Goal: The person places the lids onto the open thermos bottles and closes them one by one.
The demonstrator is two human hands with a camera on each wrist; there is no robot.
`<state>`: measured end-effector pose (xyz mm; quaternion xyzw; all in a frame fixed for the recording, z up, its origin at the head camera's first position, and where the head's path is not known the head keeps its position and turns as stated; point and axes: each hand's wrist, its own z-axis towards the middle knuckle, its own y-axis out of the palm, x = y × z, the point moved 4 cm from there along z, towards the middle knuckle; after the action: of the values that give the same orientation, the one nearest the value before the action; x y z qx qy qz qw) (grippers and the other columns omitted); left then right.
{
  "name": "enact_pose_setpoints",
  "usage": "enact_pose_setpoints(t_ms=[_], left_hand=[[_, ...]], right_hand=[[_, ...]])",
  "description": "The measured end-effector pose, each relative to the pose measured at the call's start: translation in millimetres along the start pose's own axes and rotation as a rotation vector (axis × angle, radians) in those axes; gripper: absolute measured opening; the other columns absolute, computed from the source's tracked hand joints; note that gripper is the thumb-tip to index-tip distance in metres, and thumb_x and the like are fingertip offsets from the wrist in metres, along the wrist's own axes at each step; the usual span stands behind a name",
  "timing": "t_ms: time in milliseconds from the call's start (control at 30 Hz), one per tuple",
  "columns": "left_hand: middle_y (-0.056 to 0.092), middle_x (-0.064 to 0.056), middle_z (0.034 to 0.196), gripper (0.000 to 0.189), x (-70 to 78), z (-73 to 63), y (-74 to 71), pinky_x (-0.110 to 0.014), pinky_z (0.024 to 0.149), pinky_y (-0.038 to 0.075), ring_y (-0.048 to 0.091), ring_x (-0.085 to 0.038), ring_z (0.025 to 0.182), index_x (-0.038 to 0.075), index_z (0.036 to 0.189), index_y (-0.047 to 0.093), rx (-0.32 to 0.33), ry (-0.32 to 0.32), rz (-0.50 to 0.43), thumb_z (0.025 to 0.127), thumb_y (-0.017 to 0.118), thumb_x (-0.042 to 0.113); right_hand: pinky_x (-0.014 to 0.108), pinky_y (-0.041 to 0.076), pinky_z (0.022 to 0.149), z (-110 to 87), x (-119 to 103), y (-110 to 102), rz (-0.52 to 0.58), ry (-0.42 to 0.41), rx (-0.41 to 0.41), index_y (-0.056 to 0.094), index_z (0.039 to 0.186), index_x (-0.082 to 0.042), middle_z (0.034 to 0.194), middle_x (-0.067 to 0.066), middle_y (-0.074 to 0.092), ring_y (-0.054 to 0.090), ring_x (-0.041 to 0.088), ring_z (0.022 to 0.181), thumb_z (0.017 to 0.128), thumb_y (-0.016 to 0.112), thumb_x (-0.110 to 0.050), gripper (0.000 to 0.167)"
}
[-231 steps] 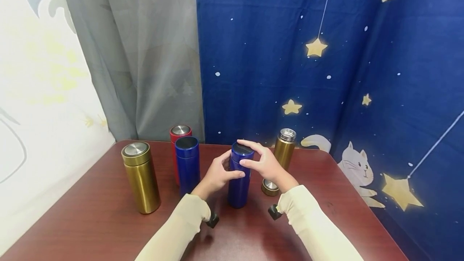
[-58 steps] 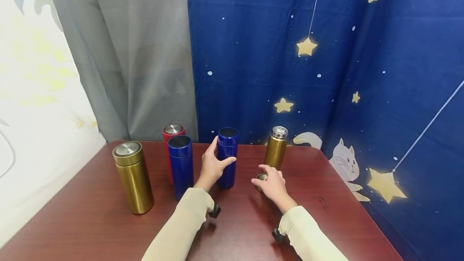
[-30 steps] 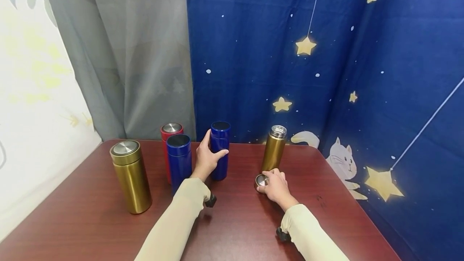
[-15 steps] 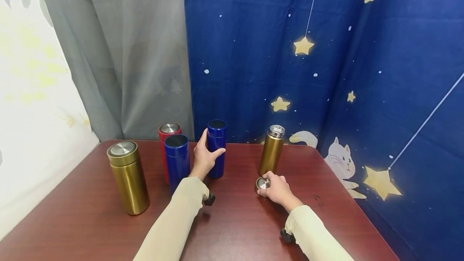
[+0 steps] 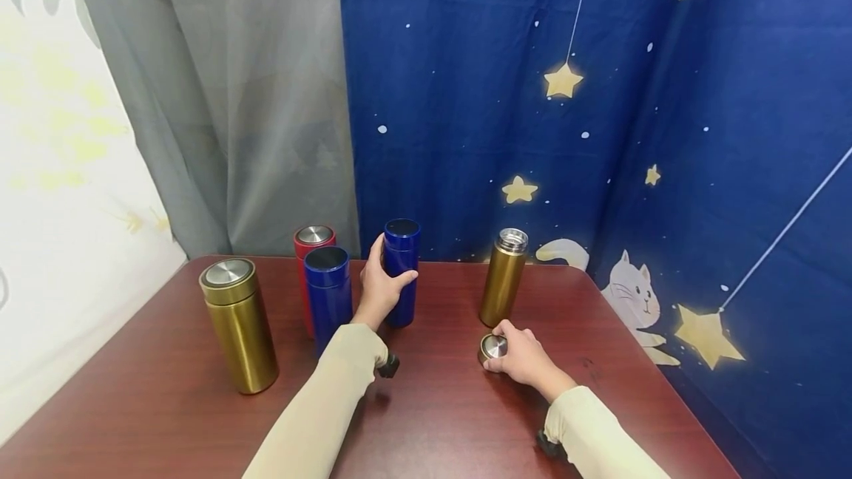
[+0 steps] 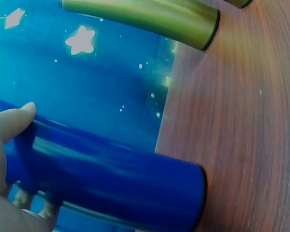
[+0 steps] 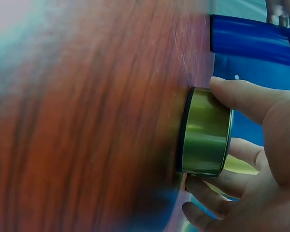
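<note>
My left hand [image 5: 379,285] grips an upright blue thermos [image 5: 401,301] from its left side, thumb across the front. In the left wrist view the base of this blue thermos [image 6: 150,188] is right at the tabletop. With thumb and fingers, my right hand [image 5: 528,357] holds a short gold thermos lid [image 5: 494,348] by its sides. The lid's steel top faces up in the head view, and its dark-edged underside [image 7: 184,130] is at the table in the right wrist view. Just behind it stands a slim gold thermos [image 5: 503,283] with an uncovered steel mouth.
A second blue thermos [image 5: 329,301] stands left of my left hand, partly hiding a red thermos [image 5: 302,272] behind it. Farther left is a wide gold thermos [image 5: 241,338] with its lid on. Curtains [image 5: 466,94] hang beyond the table's [image 5: 426,405] back edge.
Earlier both hands were on the blue thermos. My left hand has shifted it back and left; my right hand has left it, taken hold of the gold lid and moved that slightly toward the front.
</note>
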<state>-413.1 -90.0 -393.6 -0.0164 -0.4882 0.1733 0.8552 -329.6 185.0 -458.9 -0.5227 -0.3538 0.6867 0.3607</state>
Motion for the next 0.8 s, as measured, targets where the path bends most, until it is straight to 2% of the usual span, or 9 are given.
enact_pose_setpoints(t_ms=[200, 333, 533, 667, 800], left_hand=[[0.043, -0.011, 0.148, 0.099, 6.1, -2.7, 0.0, -0.055, 0.108, 0.031, 0.043, -0.029, 0.132, 0.023, 0.153, 0.028, 0.023, -0.003, -0.029, 0.073, 0.086, 0.012], [0.038, -0.008, 0.151, 0.106, 11.3, -7.8, 2.5, -0.052, 0.110, 0.028, 0.038, -0.025, 0.136, 0.029, 0.155, 0.021, 0.056, 0.013, -0.037, 0.073, 0.087, 0.017], [0.038, -0.004, 0.149, 0.102, 21.2, -21.3, 6.3, -0.050, 0.110, 0.028, 0.037, -0.021, 0.135, 0.029, 0.154, 0.023, 0.165, 0.051, -0.055, 0.074, 0.087, 0.022], [0.038, -0.003, 0.149, 0.095, 28.9, -30.8, 7.3, -0.052, 0.109, 0.029, 0.037, -0.023, 0.134, 0.023, 0.152, 0.032, 0.247, 0.109, -0.077, 0.074, 0.086, 0.022], [0.042, -0.006, 0.145, 0.084, 34.0, -39.8, 6.4, -0.050, 0.108, 0.031, 0.037, -0.023, 0.133, 0.014, 0.145, 0.043, 0.378, 0.231, -0.073, 0.073, 0.086, 0.012]], right_hand=[[0.040, 0.047, 0.074, -7.6, 2, -3, 0.018, -0.020, 0.007, 0.057, 0.104, -0.015, 0.081, -0.002, 0.061, 0.053, 0.025, 0.089, 0.066, 0.089, -0.026, 0.051], [0.039, 0.047, 0.074, -12.4, 6, -5, 0.025, -0.018, 0.018, 0.059, 0.103, -0.016, 0.079, -0.004, 0.060, 0.053, 0.024, 0.089, 0.065, 0.089, -0.027, 0.050], [0.039, 0.047, 0.076, -15.1, 15, -11, 0.011, 0.001, 0.028, 0.065, 0.108, -0.015, 0.082, -0.003, 0.063, 0.053, 0.026, 0.092, 0.066, 0.087, -0.030, 0.049], [0.040, 0.047, 0.077, -15.8, 24, -20, -0.005, 0.015, 0.041, 0.067, 0.112, -0.012, 0.087, 0.000, 0.066, 0.053, 0.028, 0.094, 0.066, 0.087, -0.028, 0.052], [0.042, 0.047, 0.077, -16.0, 34, -29, -0.025, 0.014, 0.057, 0.067, 0.114, -0.010, 0.092, 0.005, 0.067, 0.053, 0.031, 0.094, 0.067, 0.085, -0.026, 0.053]])
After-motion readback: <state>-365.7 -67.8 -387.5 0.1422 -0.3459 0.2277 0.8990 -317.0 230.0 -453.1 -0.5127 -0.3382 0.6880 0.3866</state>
